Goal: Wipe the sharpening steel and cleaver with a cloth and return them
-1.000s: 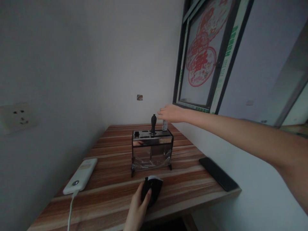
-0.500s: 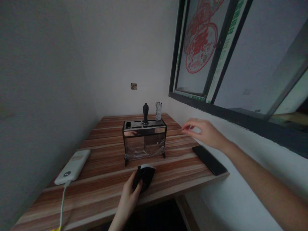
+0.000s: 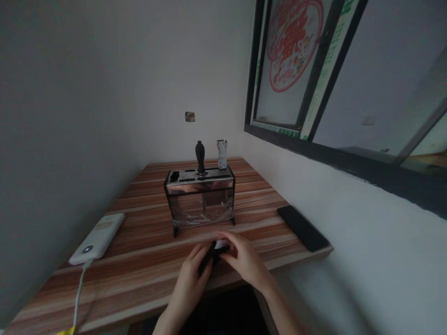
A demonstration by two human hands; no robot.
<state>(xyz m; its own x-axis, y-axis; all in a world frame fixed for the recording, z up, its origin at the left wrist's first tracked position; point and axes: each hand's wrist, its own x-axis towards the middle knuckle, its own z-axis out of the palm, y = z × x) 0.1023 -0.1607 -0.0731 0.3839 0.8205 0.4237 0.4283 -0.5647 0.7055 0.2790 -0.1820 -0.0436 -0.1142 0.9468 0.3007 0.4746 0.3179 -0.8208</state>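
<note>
My left hand (image 3: 193, 274) grips a small black object with a white part (image 3: 212, 256) above the front edge of the table. Its exact kind is hard to make out in the dim light. Fingers of my right hand (image 3: 244, 260) close around the object's right side, by the white part, so much of it is hidden. Just beyond both hands stands a knife block (image 3: 202, 181) with clear sides, a steel top and black feet. A black handle (image 3: 200, 158) rises upright from its top, and a plastic-wrapped piece (image 3: 222, 153) stands at the top's right end.
The wood-grain table (image 3: 146, 232) meets walls at the left, back and right. A white power bank (image 3: 98, 239) with a cable (image 3: 78, 291) lies at left. On the right, a black phone (image 3: 303, 228) rests near the table edge, below a dark window frame (image 3: 335, 163).
My right hand has come from above the table's right side to the black object and closed on it. My left hand still holds it. The view has shifted slightly.
</note>
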